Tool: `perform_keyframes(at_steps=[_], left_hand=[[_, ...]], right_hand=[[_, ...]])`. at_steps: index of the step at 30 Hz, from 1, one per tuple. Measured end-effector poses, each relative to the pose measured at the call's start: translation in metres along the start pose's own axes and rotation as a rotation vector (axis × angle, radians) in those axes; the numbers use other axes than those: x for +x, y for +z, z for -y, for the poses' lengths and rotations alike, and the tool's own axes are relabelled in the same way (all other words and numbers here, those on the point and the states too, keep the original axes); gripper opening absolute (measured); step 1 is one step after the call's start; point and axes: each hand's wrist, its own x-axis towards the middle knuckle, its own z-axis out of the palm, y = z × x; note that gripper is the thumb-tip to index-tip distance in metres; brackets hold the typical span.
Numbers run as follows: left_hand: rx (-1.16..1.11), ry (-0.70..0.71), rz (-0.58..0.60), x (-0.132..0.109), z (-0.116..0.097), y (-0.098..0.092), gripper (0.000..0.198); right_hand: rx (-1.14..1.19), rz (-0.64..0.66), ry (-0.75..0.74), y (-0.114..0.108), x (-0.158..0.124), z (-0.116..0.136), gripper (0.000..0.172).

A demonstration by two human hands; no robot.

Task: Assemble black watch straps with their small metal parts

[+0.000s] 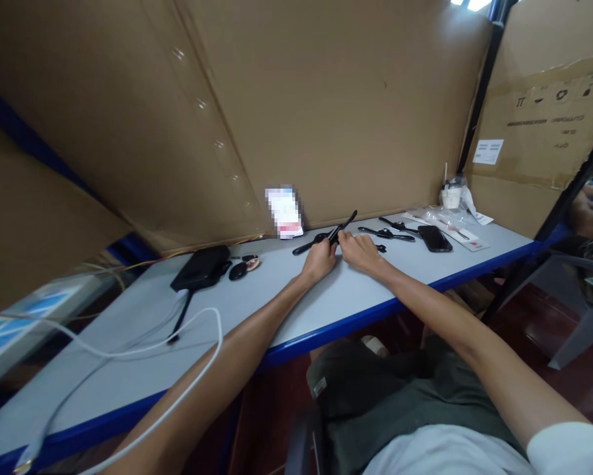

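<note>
Both of my hands meet over the middle of the grey table, close together. My left hand [320,259] is closed round a black strap-like piece [346,221] that slants up to the right. My right hand [358,251] pinches the same black piece from the other side; its fingertips hide part of it. Another dark strap-like part [303,248] reaches out to the left of my left hand. Right of my hands lie a black watch-like piece [386,234] and a second one [398,225] behind it. A small black bit [381,249] shows beside my right hand.
A lit phone [285,214] leans on the cardboard wall [350,132]. At right lie a dark phone [435,239], plastic packaging [442,218] and a cup [452,194]. Left are a black case [202,267], a round black item [237,271] and a white cable [219,330]. Another person's hand [590,211] shows far right.
</note>
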Motion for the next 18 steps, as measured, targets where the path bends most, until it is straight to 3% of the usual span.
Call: perform_keyframes(at_steps=[12,18], left_hand=[[0.061,-0.026,-0.006,-0.009,-0.011,-0.002,0.025],[-0.050,-0.012,-0.048,-0.012,-0.013,-0.003,0.023]], right_hand=[[-0.002,0.007,0.022,0.004,0.002,0.006,0.041],[0.016,0.011,0.024,0.004,0.004,0.007,0.039]])
